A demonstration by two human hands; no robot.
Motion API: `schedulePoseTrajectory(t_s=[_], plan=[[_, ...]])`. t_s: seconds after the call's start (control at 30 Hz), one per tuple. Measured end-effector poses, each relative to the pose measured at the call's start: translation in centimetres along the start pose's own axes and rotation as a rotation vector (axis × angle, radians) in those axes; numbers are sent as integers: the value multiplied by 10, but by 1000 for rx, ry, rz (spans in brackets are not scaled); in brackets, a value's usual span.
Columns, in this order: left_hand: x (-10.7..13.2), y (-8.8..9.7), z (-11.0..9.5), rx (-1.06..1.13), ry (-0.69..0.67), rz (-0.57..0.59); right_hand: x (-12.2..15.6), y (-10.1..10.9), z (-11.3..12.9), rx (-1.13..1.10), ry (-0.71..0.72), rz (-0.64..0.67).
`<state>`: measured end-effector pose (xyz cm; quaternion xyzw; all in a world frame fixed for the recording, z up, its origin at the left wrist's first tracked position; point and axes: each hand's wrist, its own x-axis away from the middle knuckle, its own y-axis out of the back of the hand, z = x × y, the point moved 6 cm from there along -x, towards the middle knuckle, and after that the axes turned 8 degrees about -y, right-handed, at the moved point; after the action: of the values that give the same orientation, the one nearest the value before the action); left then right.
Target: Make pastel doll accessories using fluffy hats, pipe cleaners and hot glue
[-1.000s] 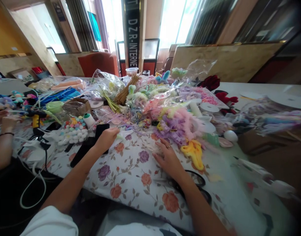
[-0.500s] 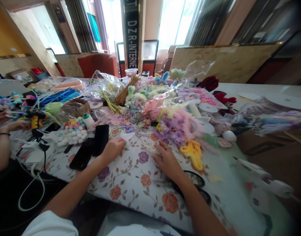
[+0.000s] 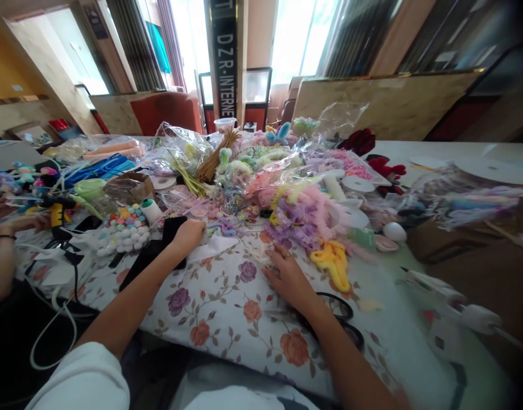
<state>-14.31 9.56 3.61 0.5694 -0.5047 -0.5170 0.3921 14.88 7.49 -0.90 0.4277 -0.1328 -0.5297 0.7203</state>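
My left hand (image 3: 189, 236) is closed, fingertips pressed together at the edge of a thin white sheet (image 3: 214, 247). The sheet shows beside and below the fingers; I cannot tell whether it is cloth or paper. Part of a dark phone (image 3: 173, 228) lies behind that hand, and another dark phone (image 3: 137, 265) sits under the forearm. My right hand (image 3: 287, 273) rests open on the flowered tablecloth (image 3: 248, 341), fingers spread, near a pale wispy scrap (image 3: 259, 253). Black-handled scissors (image 3: 344, 307) lie partly under my right wrist.
A heap of purple ruffled material (image 3: 293, 222) and wrapped craft supplies fills the back. Yellow fuzzy material (image 3: 333, 263) lies right of my hand, with a white glue gun (image 3: 436, 287) further right. White pompoms (image 3: 124, 239) sit left. A co-worker's hand (image 3: 28, 222) is at far left.
My left hand has moved left and away from me, and more of the white sheet shows. My right hand stays in nearly the same place. The view has shifted slightly.
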Motion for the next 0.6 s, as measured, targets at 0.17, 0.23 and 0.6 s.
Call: schedulePoseTrajectory(t_s=[0.17,0.23,0.6], plan=[[13,-21,-17,-37,3,20,1,0,1,3,1,7],[14,-22,-18,-20,9,-2,1,0,1,15,-2,15],[-13,66,45,310,125,-294,2,0,0,45,6,6]])
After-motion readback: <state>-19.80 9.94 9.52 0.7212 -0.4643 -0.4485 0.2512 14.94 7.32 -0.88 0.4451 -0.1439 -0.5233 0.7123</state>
